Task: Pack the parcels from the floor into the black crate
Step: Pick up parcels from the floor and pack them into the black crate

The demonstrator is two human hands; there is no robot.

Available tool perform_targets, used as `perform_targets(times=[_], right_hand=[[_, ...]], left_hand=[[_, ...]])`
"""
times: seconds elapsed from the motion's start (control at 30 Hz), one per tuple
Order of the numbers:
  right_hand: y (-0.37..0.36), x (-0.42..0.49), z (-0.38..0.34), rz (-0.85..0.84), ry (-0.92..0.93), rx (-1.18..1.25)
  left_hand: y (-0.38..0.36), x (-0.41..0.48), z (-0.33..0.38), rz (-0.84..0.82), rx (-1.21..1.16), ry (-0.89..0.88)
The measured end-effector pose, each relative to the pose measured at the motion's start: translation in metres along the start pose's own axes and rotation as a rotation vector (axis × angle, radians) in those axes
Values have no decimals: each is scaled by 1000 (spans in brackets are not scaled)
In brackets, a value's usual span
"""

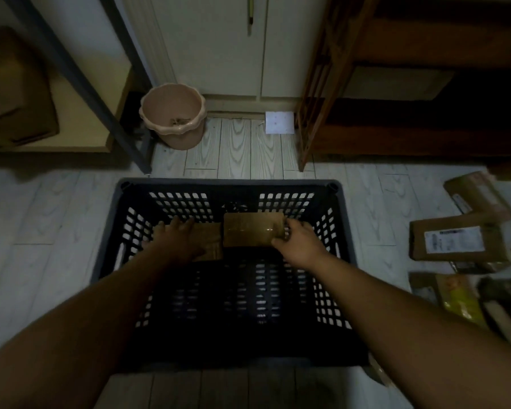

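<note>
Obs: right hand (298, 243) fingers curl round the right end of a tan, taped rectangular cardboard parcel (252, 230), low inside the black perforated plastic crate (227, 184). The left hand (179, 240) lies flat, fingers straight, on a darker flat brown parcel (210, 242) touching the tan one's left side. Judgement: seat the tan box flush against its neighbour and the far wall to save room. Labelled cardboard parcels (455, 239) lie on the pale wood-grain floor (56, 216), well right of the fingers.

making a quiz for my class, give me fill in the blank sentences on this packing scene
1. The left hand and right hand reach into the ____ crate.
2. The right hand grips one of the ____ parcels inside it.
3. Floor parcels lie to the person's ____.
4. The pink bin stands beyond the crate's far ____ corner.

Missing words: black; two; right; left
</note>
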State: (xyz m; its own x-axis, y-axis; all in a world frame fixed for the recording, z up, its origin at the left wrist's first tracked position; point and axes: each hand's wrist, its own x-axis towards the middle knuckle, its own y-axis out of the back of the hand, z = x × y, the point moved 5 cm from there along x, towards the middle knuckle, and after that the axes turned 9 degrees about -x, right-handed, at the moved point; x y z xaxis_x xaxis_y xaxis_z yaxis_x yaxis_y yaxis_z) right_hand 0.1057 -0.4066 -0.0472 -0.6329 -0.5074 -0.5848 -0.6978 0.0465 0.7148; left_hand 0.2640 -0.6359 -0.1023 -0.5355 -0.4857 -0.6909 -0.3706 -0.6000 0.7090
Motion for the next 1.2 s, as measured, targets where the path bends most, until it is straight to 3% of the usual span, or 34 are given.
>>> perform_targets(times=[0.27,0.53,0.67,0.87,1.2], right_hand=[[219,-201,-53,-68,5,12],[377,-373,-22,178,-110,-14],[403,-455,13,268,-188,-20],[444,-568,76,330,-256,-6],[484,-698,275,388,-345,25]], left_hand=[[161,-245,81,6,-60,-76],[267,-413,186,128,-168,-220],[279,-477,246,105,-259,-391],[271,-568,343,65,-175,-582],[190,-662,513,71,-225,-600]])
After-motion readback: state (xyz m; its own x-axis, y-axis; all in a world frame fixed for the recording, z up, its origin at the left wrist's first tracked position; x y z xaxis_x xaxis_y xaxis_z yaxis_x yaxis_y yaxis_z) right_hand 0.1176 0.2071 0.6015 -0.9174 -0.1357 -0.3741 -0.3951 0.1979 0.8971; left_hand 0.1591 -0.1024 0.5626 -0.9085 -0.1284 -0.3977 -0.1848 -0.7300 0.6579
